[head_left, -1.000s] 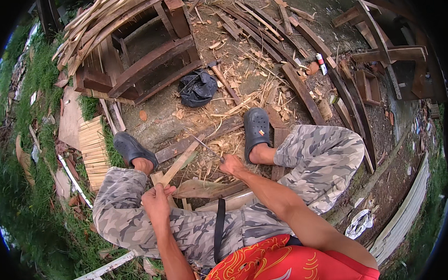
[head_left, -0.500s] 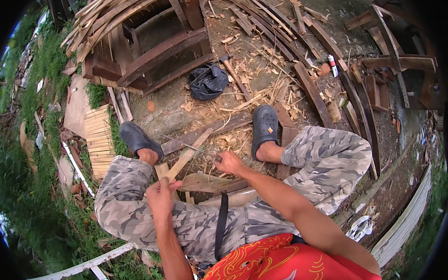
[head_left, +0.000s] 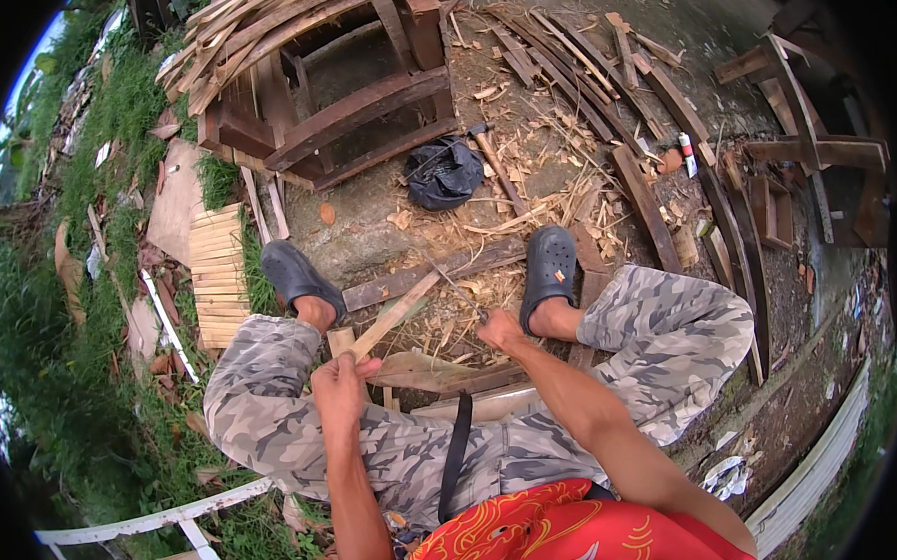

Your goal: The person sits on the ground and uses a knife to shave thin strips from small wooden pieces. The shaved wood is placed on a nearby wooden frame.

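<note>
Left of centre frame, the left hand (head_left: 339, 387) pinches the near end of a pale wood strip (head_left: 398, 313) slanting toward mid-frame. Right hand (head_left: 501, 331), centre, fist closed round a knife (head_left: 459, 289); blade contact unclear. Twisting in that one-ended grip could skid the blade fingerward.
</note>
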`<state>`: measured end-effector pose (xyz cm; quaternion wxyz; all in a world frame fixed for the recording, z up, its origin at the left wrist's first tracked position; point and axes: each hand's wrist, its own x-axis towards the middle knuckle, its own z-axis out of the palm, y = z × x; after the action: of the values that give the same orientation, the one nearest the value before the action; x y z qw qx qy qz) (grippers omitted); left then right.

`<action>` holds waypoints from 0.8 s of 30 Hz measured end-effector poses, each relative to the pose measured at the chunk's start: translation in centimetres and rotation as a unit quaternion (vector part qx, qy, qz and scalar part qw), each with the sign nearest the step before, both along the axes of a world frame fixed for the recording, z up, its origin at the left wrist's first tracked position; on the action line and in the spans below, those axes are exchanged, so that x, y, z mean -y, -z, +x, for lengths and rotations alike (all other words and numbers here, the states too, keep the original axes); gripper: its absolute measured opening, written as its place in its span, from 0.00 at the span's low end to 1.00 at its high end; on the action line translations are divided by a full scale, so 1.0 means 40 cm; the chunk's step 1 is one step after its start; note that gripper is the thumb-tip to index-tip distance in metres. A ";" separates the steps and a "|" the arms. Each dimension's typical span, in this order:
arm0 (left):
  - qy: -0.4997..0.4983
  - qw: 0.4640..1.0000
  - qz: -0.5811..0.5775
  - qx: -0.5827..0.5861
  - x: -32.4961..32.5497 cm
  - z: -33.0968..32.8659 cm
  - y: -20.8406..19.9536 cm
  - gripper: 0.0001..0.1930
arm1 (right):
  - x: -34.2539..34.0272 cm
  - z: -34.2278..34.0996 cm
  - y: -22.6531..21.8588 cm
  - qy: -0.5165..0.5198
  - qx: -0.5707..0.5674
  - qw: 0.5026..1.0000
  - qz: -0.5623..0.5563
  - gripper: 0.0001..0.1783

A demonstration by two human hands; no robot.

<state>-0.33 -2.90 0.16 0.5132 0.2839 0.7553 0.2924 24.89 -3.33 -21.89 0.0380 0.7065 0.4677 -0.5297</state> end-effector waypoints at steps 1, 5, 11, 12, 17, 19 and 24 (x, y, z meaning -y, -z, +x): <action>0.009 1.000 -0.006 -0.001 -0.001 -0.001 -0.002 0.21 | 0.003 -0.016 -0.007 -0.018 -0.039 0.999 0.034 0.21; 0.029 0.998 -0.018 0.043 0.010 -0.012 -0.013 0.22 | 0.002 -0.051 -0.018 -0.058 -0.099 0.990 0.086 0.21; 0.064 0.991 0.022 0.115 0.038 -0.016 -0.004 0.26 | -0.056 -0.006 -0.108 -0.054 0.030 0.996 -0.059 0.20; 0.057 0.994 0.004 0.092 0.040 -0.016 0.000 0.26 | -0.056 -0.031 -0.147 -0.048 -0.024 0.999 -0.005 0.20; 0.034 0.993 -0.028 0.109 0.046 -0.018 0.008 0.28 | 0.007 -0.174 -0.344 -0.094 -0.165 0.978 0.093 0.18; 0.034 0.990 -0.017 0.137 0.050 -0.017 0.005 0.29 | -0.010 -0.175 -0.360 -0.095 -0.213 0.966 0.110 0.17; 0.029 0.984 -0.026 0.175 0.044 -0.013 0.011 0.29 | -0.042 -0.137 -0.339 -0.023 -0.090 0.991 0.097 0.18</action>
<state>-0.86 -4.65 -0.26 0.6528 0.2367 0.6527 0.3030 19.41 -1.65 -8.33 -0.0601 0.6455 0.5345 -0.5422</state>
